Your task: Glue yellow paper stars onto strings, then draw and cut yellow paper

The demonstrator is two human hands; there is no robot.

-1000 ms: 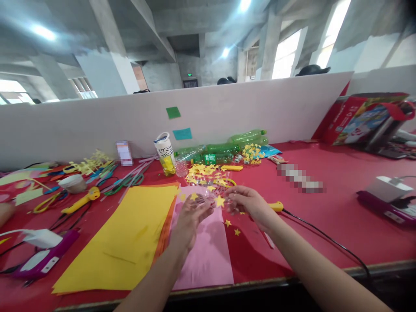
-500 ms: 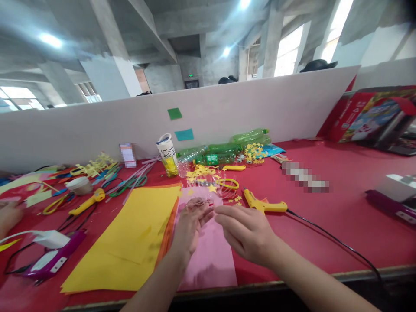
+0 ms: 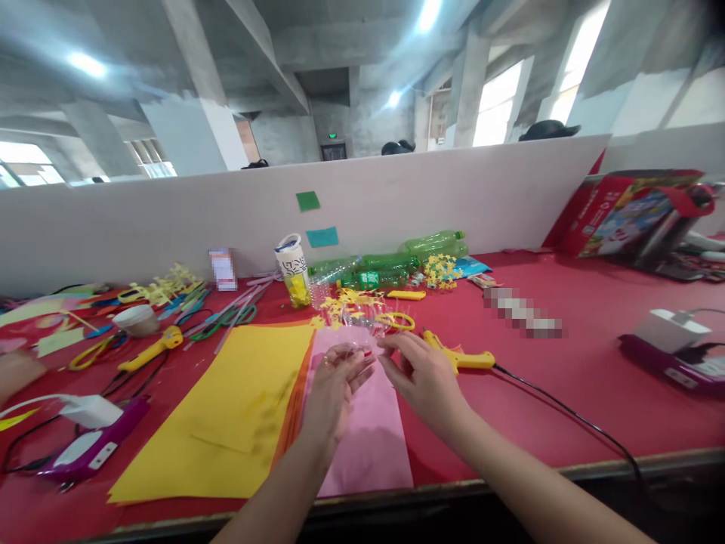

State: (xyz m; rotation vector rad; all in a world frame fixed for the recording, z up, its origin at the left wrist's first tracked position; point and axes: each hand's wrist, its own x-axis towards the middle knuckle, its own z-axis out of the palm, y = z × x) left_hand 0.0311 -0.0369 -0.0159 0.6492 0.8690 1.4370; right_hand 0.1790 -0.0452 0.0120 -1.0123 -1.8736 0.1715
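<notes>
Left hand [image 3: 334, 381]: fingers curled nearly closed on a see-through plastic piece [image 3: 356, 350], which lies at the fingertips, between both hands, over the pink sheet [image 3: 368, 453]; its long axis cannot be told. Right hand [image 3: 427, 378]: thumb and fingers drawn close together just to the piece's right, contact and any grip on it not discernible, so the left is the nearer hand. Outward, the glue gun [image 3: 473, 360] sits just right of the right hand, yellow stars [image 3: 352, 301] and green bottles [image 3: 390, 262] bound the far side, and the table edge [image 3: 442, 487] runs beneath the forearms.
</notes>
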